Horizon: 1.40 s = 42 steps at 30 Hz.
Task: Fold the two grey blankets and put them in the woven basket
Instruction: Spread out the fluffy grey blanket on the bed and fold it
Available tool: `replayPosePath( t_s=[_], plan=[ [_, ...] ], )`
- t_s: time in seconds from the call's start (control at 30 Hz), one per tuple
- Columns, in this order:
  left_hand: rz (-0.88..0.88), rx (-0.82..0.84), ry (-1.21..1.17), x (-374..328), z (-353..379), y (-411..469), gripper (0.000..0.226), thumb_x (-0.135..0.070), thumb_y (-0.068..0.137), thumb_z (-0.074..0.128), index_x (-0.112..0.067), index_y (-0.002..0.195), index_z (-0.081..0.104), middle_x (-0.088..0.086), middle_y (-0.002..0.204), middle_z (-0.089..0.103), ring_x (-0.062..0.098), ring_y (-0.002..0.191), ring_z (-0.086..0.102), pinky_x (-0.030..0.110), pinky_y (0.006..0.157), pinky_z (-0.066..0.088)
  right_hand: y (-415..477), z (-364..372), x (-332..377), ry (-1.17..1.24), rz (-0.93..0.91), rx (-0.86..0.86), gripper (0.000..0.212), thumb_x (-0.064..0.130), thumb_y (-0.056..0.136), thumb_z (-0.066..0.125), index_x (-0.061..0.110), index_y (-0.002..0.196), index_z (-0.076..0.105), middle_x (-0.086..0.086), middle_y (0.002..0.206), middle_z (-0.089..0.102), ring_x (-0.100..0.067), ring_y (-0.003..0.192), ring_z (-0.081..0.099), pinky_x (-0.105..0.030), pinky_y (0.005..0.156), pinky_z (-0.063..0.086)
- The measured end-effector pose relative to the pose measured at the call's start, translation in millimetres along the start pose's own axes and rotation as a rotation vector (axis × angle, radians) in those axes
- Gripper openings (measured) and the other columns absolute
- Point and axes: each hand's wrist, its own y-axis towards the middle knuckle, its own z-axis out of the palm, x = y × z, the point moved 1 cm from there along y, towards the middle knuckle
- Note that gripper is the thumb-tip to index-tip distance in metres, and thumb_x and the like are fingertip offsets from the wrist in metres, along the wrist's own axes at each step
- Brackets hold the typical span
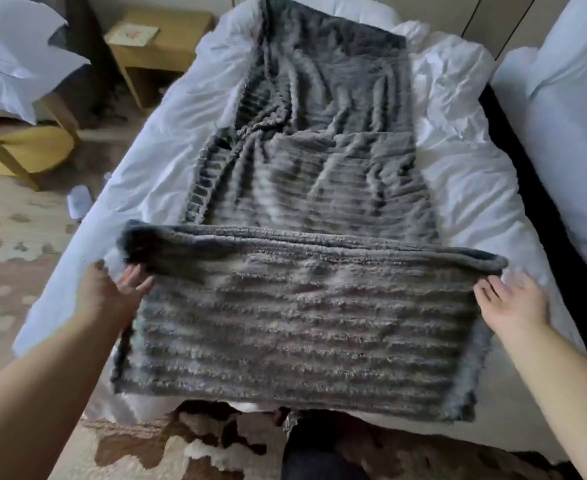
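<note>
A grey ribbed blanket [313, 174] lies lengthwise along the white bed [153, 174]. Its near end is folded over into a wide flap [302, 323] that reaches the foot of the bed. My left hand [119, 292] is at the flap's left edge, fingers apart, touching the raised corner. My right hand [512, 303] is at the flap's right edge, fingers spread, just beside the fabric. Neither hand visibly grips the blanket. No second blanket can be told apart and no woven basket is in view.
A wooden bedside table [157, 39] stands at the far left of the bed. White pillows [11, 57] rest on a wooden chair [25, 147] at the left. A second white bed [569, 140] lies to the right. A patterned rug [11, 244] covers the floor.
</note>
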Motion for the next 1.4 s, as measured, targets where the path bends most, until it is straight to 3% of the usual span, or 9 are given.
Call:
replayPosePath(
  t_s=[0.13,0.3,0.47,0.6,0.67,0.9,1.07,1.2,1.4],
  plan=[
    [-0.046,-0.150,0.470,38,-1,53,0.048,-0.025,0.102,0.032,-0.011,0.148,0.028,0.011,0.150,0.036,0.023,0.127,0.045,0.042,0.102,0.035,59,37,-67,-0.590,0.128,-0.079,0.045,0.024,0.101,0.040,0.006,0.142,0.039,-0.013,0.149,0.038,-0.028,0.137,0.039,-0.037,0.107,0.035],
    [0.085,-0.449,0.854,74,-35,58,0.037,-0.001,0.084,0.060,0.000,0.121,0.055,0.016,0.094,0.056,0.019,0.058,0.056,0.022,0.045,0.045,77,74,-147,-1.423,-0.112,-0.006,0.035,0.015,0.086,0.061,0.009,0.121,0.059,-0.016,0.120,0.064,-0.028,0.099,0.059,-0.035,0.082,0.043],
    [-0.130,-0.796,0.857,90,-94,37,0.077,-0.026,0.077,0.078,-0.004,0.140,0.039,0.022,0.137,0.049,0.037,0.122,0.049,0.047,0.103,0.042,55,155,-219,-1.789,-0.238,0.425,0.036,0.017,0.087,0.062,0.013,0.123,0.058,-0.012,0.123,0.060,-0.026,0.089,0.059,-0.027,0.069,0.039],
    [-0.405,-0.737,0.414,106,-124,38,0.086,-0.042,0.076,0.076,-0.003,0.141,0.034,0.020,0.135,0.050,0.035,0.118,0.054,0.043,0.095,0.047,40,218,-278,-1.889,-0.304,0.760,0.043,0.019,0.086,0.066,0.009,0.126,0.055,-0.016,0.129,0.052,-0.031,0.111,0.053,-0.032,0.091,0.041],
    [-0.443,-0.605,0.210,110,-127,42,0.062,-0.051,0.072,0.074,-0.008,0.110,0.052,0.017,0.088,0.055,0.021,0.074,0.061,0.028,0.063,0.046,33,242,-308,-1.904,-0.287,0.892,0.055,0.024,0.083,0.071,0.010,0.132,0.051,-0.016,0.134,0.050,-0.030,0.121,0.049,-0.032,0.097,0.039],
    [-0.308,-0.644,-0.129,107,-135,58,0.008,-0.014,0.087,0.065,-0.008,0.092,0.063,0.006,0.067,0.073,0.017,0.055,0.069,0.027,0.049,0.057,35,254,-350,-2.090,-0.251,0.978,0.058,0.025,0.077,0.079,0.011,0.127,0.052,-0.014,0.115,0.063,-0.023,0.091,0.059,-0.028,0.068,0.040],
    [-0.230,-1.112,0.453,91,-130,34,0.042,-0.011,0.084,0.067,-0.012,0.123,0.051,0.017,0.130,0.046,0.034,0.109,0.053,0.034,0.094,0.042,27,246,-331,-2.181,-0.536,0.871,0.070,0.035,0.083,0.070,0.009,0.141,0.039,-0.019,0.142,0.040,-0.036,0.130,0.037,-0.041,0.104,0.034],
    [0.178,-0.726,0.954,84,-67,31,0.030,-0.006,0.085,0.054,-0.014,0.113,0.058,0.011,0.118,0.051,0.023,0.095,0.057,0.033,0.087,0.046,4,215,-300,-2.129,-0.568,0.856,0.066,0.035,0.095,0.052,0.014,0.151,0.023,-0.013,0.158,0.014,-0.034,0.142,0.017,-0.042,0.116,0.017],
    [0.276,0.074,1.447,159,51,44,0.034,-0.013,0.088,0.055,-0.022,0.121,0.060,0.003,0.127,0.050,0.011,0.100,0.053,0.021,0.088,0.038,27,144,-247,-2.318,-0.394,0.901,0.060,0.043,0.102,0.027,0.027,0.154,0.002,0.001,0.162,-0.008,-0.020,0.149,-0.004,-0.038,0.121,0.000]
  ],
)
